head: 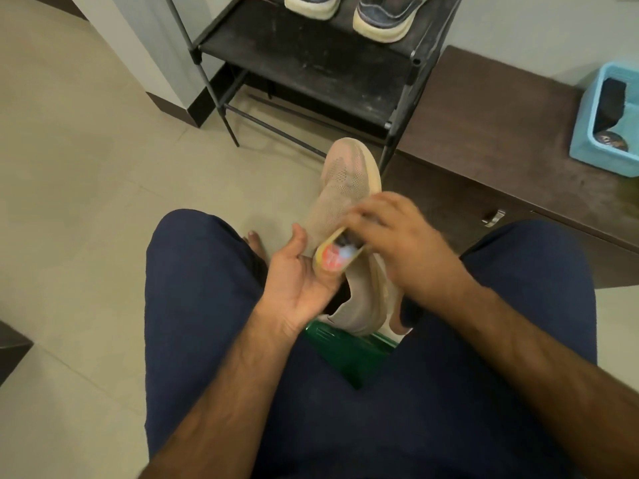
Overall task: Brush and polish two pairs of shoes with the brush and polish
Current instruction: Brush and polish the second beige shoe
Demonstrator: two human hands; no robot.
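open floor (86, 202) left; shoe rack (304, 63) ahead, cabinet (501, 140) right.

One head-worn camera looks steeply down, close over the lap (345, 409) and floor (86, 202)

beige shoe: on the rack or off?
Off. The beige shoe sits between the knees at the left hand and right hand; the rack shows only dark sneakers.
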